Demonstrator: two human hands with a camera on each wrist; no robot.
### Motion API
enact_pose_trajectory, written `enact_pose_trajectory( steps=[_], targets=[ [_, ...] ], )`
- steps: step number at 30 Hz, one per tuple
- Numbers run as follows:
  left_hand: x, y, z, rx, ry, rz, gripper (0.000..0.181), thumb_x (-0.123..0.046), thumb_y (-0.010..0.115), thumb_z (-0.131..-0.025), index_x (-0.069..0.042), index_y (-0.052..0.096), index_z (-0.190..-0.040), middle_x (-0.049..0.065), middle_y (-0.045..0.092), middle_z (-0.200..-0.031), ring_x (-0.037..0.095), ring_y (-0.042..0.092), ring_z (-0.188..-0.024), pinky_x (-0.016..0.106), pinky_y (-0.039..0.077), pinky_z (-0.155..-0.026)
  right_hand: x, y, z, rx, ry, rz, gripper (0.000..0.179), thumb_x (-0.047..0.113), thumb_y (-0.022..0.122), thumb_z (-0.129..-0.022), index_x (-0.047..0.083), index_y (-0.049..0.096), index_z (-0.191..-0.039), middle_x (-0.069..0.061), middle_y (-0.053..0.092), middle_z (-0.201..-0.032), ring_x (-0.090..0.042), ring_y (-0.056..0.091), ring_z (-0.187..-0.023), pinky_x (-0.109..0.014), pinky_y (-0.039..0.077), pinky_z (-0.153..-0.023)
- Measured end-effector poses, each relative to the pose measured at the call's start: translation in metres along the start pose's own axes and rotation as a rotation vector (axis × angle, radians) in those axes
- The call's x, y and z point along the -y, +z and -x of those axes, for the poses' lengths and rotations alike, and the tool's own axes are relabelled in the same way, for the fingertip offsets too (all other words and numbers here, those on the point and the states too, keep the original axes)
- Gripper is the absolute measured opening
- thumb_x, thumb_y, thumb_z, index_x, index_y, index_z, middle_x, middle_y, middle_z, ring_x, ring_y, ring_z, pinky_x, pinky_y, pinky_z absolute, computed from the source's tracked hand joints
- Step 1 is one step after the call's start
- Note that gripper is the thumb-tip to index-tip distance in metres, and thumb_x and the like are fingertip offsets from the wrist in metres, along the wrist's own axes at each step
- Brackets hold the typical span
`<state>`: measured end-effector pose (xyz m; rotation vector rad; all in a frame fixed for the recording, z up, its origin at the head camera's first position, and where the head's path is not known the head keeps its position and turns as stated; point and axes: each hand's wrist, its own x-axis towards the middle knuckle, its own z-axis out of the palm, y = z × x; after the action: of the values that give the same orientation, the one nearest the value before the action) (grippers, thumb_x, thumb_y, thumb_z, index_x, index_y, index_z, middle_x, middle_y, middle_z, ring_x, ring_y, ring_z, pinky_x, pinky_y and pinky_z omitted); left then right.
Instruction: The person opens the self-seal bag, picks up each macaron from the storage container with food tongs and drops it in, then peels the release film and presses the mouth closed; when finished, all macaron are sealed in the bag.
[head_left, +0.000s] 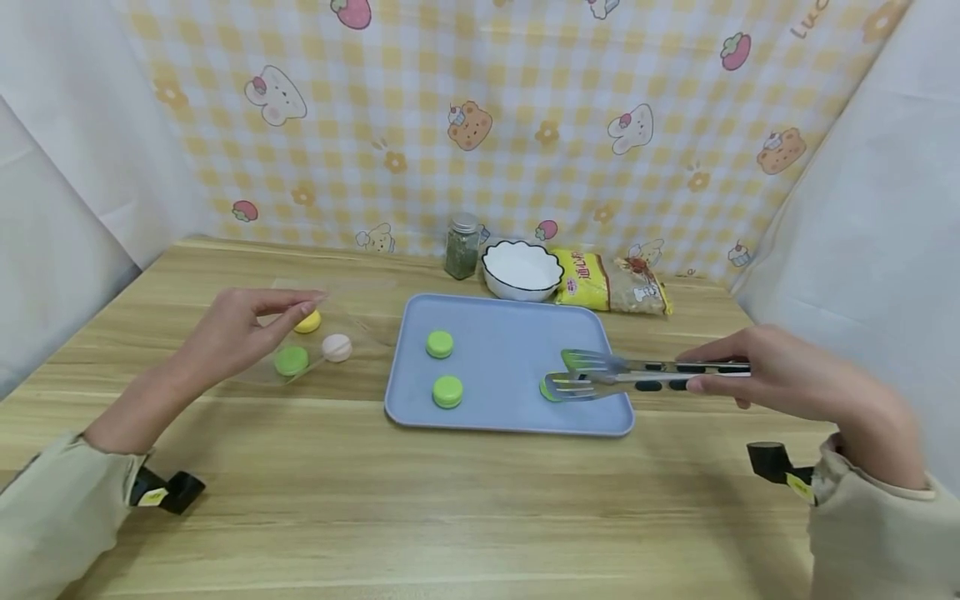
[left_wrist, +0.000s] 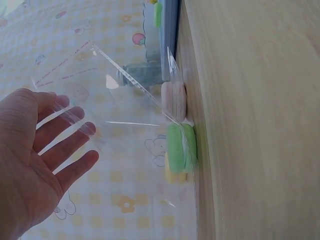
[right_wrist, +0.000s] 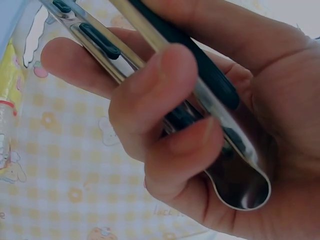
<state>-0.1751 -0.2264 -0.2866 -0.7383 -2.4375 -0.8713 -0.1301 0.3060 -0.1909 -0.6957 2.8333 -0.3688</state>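
My left hand (head_left: 236, 333) pinches the raised edge of a clear plastic bag (left_wrist: 120, 80) between thumb and fingertips. Inside the bag lie a yellow macaron (head_left: 307, 322), a green macaron (head_left: 291, 361) and a pale pink macaron (head_left: 337, 347). My right hand (head_left: 798, 379) grips metal tongs (head_left: 637, 375) with dark pads on the handles. The fork-shaped tips reach over the right side of a blue tray (head_left: 502, 421), and two green macarons (head_left: 550, 387) show partly behind them. On the tray's left side sit two more green macarons, one behind (head_left: 439, 344) the other (head_left: 447, 392).
Behind the tray stand a glass jar (head_left: 462, 250) of dried herbs, a white scalloped bowl (head_left: 522, 271) and a yellow-and-clear food packet (head_left: 611, 283). A checked curtain (head_left: 525, 108) hangs along the back edge of the wooden table (head_left: 450, 517).
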Motion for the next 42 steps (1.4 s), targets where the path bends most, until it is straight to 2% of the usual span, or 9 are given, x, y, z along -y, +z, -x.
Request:
enact_pose_trajectory(
  steps=[4,10,16,20,26,33,36,39,42],
  targets=[
    [0.001,0.001,0.0,-0.007,0.01,0.006,0.023,-0.007,0.062,-0.09,-0.006,0.069,-0.111,0.008,0.067,-0.106,0.005,0.062,-0.09,0.015,0.038,-0.055,0.001,0.003,-0.005,0.018,-0.034,-0.008,0.039,0.032,0.063,-0.089,0.008,0.064,-0.119,0.008,0.065,-0.085,-0.004,0.049,-0.052,-0.023,0.038,-0.047],
    [0.003,0.002,-0.001,-0.02,0.027,0.014,0.023,-0.004,0.062,-0.089,-0.005,0.069,-0.111,0.009,0.067,-0.106,-0.011,0.054,-0.091,0.015,0.037,-0.053,0.004,0.006,-0.01,-0.044,-0.126,0.048,0.029,0.029,0.066,-0.087,0.012,0.07,-0.11,0.005,0.068,-0.098,0.001,0.054,-0.072,-0.022,0.043,-0.061],
    [0.002,0.002,-0.001,-0.017,0.025,-0.003,0.023,-0.005,0.063,-0.089,-0.005,0.07,-0.11,0.009,0.068,-0.105,0.006,0.062,-0.089,0.014,0.038,-0.056,0.004,0.007,-0.009,-0.052,-0.145,0.047,0.028,0.029,0.066,-0.088,0.012,0.071,-0.109,0.006,0.069,-0.097,0.002,0.055,-0.072,-0.022,0.045,-0.062],
    [0.002,0.003,-0.001,-0.013,0.024,-0.002,0.023,-0.005,0.063,-0.089,-0.005,0.069,-0.111,0.009,0.067,-0.106,0.007,0.062,-0.088,0.014,0.038,-0.056,0.003,0.006,-0.008,-0.07,-0.147,0.062,0.027,0.027,0.065,-0.088,0.013,0.07,-0.11,0.008,0.069,-0.096,0.001,0.06,-0.08,-0.025,0.049,-0.066],
    [0.003,0.001,0.001,-0.001,0.023,0.014,0.024,-0.005,0.06,-0.09,-0.005,0.068,-0.113,0.011,0.067,-0.106,-0.005,0.057,-0.093,0.013,0.038,-0.058,0.007,0.004,-0.009,-0.156,-0.158,0.073,0.024,0.023,0.068,-0.086,0.014,0.071,-0.108,0.01,0.069,-0.09,0.002,0.054,-0.067,-0.022,0.043,-0.06],
    [0.004,0.001,0.001,0.005,0.016,0.021,0.026,-0.003,0.059,-0.091,-0.006,0.067,-0.115,0.011,0.067,-0.107,-0.012,0.052,-0.095,0.014,0.038,-0.057,0.018,0.003,-0.016,-0.194,-0.183,0.054,0.025,0.024,0.066,-0.088,0.015,0.071,-0.11,0.01,0.068,-0.084,0.002,0.021,-0.043,-0.022,0.036,-0.049],
    [0.003,0.0,0.0,0.002,0.023,0.016,0.026,-0.002,0.06,-0.09,-0.006,0.068,-0.114,0.01,0.067,-0.107,-0.012,0.051,-0.097,0.011,0.039,-0.062,0.025,0.002,-0.022,-0.203,-0.212,0.058,0.024,0.024,0.066,-0.088,0.014,0.071,-0.11,0.01,0.067,-0.085,0.002,0.024,-0.043,-0.022,0.037,-0.05],
    [0.003,-0.001,0.0,0.004,0.023,0.024,0.025,-0.002,0.06,-0.09,-0.005,0.068,-0.114,0.01,0.067,-0.108,-0.012,0.051,-0.096,0.006,0.04,-0.069,0.033,0.002,-0.029,-0.216,-0.252,0.07,0.024,0.024,0.065,-0.089,0.012,0.071,-0.109,0.014,0.061,-0.067,0.002,0.024,-0.042,-0.022,0.038,-0.05],
    [0.003,-0.001,0.0,0.013,0.025,0.036,0.025,-0.002,0.06,-0.09,-0.004,0.068,-0.114,0.011,0.066,-0.108,-0.011,0.052,-0.095,0.004,0.04,-0.074,0.042,0.001,-0.038,-0.243,-0.282,0.102,0.025,0.025,0.066,-0.088,0.013,0.071,-0.109,0.017,0.043,-0.052,0.002,0.023,-0.042,-0.022,0.036,-0.048]
  ],
)
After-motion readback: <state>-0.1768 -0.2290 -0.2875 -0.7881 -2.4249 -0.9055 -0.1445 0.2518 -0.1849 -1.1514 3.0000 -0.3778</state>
